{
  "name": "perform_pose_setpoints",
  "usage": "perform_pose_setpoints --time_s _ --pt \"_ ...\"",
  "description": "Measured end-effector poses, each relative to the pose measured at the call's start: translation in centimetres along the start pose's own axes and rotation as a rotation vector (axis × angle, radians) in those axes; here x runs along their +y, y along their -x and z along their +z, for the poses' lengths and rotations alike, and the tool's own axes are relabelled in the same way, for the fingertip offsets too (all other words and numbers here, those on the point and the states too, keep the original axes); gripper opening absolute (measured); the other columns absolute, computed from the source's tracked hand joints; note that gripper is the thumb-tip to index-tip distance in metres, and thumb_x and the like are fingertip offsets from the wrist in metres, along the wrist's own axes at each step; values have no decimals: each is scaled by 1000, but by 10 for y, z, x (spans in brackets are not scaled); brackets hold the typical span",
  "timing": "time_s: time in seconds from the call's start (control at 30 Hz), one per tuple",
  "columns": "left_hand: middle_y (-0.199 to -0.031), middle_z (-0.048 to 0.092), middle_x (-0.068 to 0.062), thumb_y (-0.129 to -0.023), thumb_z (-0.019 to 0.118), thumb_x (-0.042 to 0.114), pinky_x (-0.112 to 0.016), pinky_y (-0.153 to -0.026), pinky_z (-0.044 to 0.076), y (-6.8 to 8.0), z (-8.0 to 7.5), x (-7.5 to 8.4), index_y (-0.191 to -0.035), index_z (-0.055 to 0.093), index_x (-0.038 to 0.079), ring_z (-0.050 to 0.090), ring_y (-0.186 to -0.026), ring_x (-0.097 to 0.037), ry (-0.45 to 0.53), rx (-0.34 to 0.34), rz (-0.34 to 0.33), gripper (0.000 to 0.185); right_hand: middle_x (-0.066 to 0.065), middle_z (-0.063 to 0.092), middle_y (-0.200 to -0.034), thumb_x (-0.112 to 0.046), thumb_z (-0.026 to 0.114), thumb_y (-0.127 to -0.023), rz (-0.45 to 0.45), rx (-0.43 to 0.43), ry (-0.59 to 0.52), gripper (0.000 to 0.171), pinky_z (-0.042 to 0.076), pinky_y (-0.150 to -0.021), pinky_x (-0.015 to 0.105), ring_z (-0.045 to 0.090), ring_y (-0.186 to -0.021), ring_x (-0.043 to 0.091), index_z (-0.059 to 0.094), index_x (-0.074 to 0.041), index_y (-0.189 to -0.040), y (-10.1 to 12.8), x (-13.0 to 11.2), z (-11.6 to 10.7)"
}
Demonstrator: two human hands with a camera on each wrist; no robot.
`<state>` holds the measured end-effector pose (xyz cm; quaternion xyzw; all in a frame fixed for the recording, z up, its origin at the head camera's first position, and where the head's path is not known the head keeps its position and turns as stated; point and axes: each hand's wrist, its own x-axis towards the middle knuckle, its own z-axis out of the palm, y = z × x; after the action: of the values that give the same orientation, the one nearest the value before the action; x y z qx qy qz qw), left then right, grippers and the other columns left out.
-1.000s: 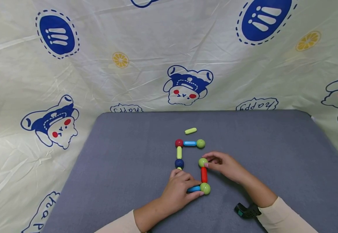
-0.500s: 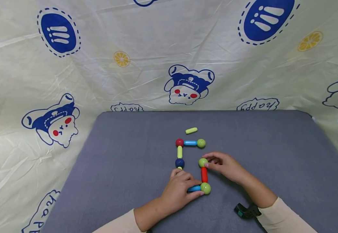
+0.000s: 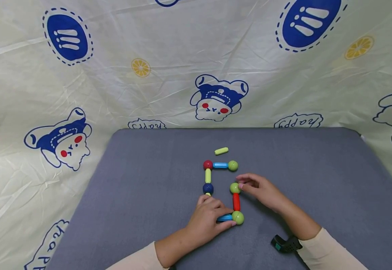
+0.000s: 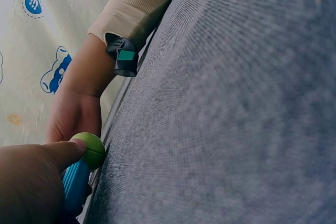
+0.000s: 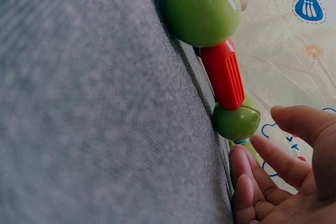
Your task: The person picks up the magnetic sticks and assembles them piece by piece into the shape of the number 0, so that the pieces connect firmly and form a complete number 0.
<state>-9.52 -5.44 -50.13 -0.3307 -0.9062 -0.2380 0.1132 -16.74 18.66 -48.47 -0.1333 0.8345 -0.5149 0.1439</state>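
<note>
Balls and rods of a building toy join into a bent chain on the table. My left hand (image 3: 207,218) lies over the blue rod (image 3: 224,218) at the near side, and its thumb and index finger pinch the near green ball (image 3: 238,218). From that ball a red rod (image 3: 237,202) runs away to another green ball (image 3: 235,188). Close to this one is my right hand (image 3: 261,191), its thumb and fingers spread and apart from the ball in the right wrist view. The fingers of the left hand partly hide a yellow-green rod below the dark blue ball (image 3: 208,188).
Further back, a yellow-green rod (image 3: 208,176) links the dark blue ball to a red ball (image 3: 208,165). A second blue rod (image 3: 220,165) leads from there to a green ball (image 3: 233,165). One loose yellow-green rod (image 3: 221,151) lies behind. Printed cloth (image 3: 169,97) hangs beyond the grey table (image 3: 142,168).
The right thumb and fingers have let go of the far green ball and spread slightly away. The left hand has stayed in place on the near ball.
</note>
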Motion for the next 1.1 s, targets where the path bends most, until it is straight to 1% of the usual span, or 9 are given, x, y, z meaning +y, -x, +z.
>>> perform_pose_setpoints --time_s 0.17,0.33,0.43,0.5,0.6,0.67,0.77,0.97,1.1 --pt "-93 66 14 -87 74 52 -33 -101 38 0 0 -1 -108 79 27 57 -90 -2 -6 1 2 32 16 65 -125 -29 63 -101 3 38 -34 40 52 -84 23 64 -102 16 61 -6 -135 -1 -3 -3" --pt "-92 66 14 -88 73 52 -34 -102 37 0 0 -1 -108 79 27 56 -89 -2 -9 -2 3 32 18 65 -123 -28 64 -101 -26 78 -42 41 52 -85 22 64 -102 12 61 -4 -134 -5 -5 -8" --pt "-91 65 14 -88 73 52 -34 -102 37 0 0 -1 -108 79 27 55 -88 -2 -13 -2 4 32 19 65 -123 -27 64 -101 -55 98 -27 41 52 -85 22 64 -101 9 61 -3 -133 -10 -9 -12" --pt "-91 65 14 -89 72 52 -34 -102 38 0 0 -1 -108 79 27 55 -88 -2 -16 -1 5 32 18 65 -123 -29 64 -101 -62 106 -9 41 52 -85 22 63 -102 10 61 -5 -133 -15 -12 -15" --pt "-90 64 14 -88 73 52 -33 -101 38 0 0 -1 -108 79 27 55 -87 -2 -15 -1 4 32 16 65 -126 -30 64 -101 -59 102 22 41 52 -86 23 63 -106 15 61 -7 -134 -23 -17 -19" --pt "-90 64 14 -88 73 52 -33 -102 38 0 0 0 -108 79 27 55 -87 -2 -12 -2 3 32 14 66 -128 -29 65 -100 -58 95 44 41 51 -89 26 62 -109 20 60 -7 -135 -29 -20 -21" --pt "-90 64 14 -88 73 52 -34 -102 38 0 -1 0 -108 79 27 55 -88 -2 -7 -5 1 32 15 65 -132 -26 65 -100 -66 93 75 41 51 -93 32 61 -113 26 60 -6 -135 -39 -24 -22" --pt "-91 64 14 -88 74 51 -34 -102 38 0 0 0 -108 79 27 56 -89 -2 0 -6 0 32 17 61 -134 -24 66 -100 -56 93 131 41 49 -101 49 60 -116 31 60 -5 -135 -62 -28 -22" --pt "-92 65 13 -89 73 51 -34 -102 38 0 1 0 -108 79 27 56 -89 -2 -1 -7 1 31 17 59 -134 -24 67 -99 -52 104 175 41 48 -104 54 59 -117 33 60 -6 -135 -78 -27 -22"
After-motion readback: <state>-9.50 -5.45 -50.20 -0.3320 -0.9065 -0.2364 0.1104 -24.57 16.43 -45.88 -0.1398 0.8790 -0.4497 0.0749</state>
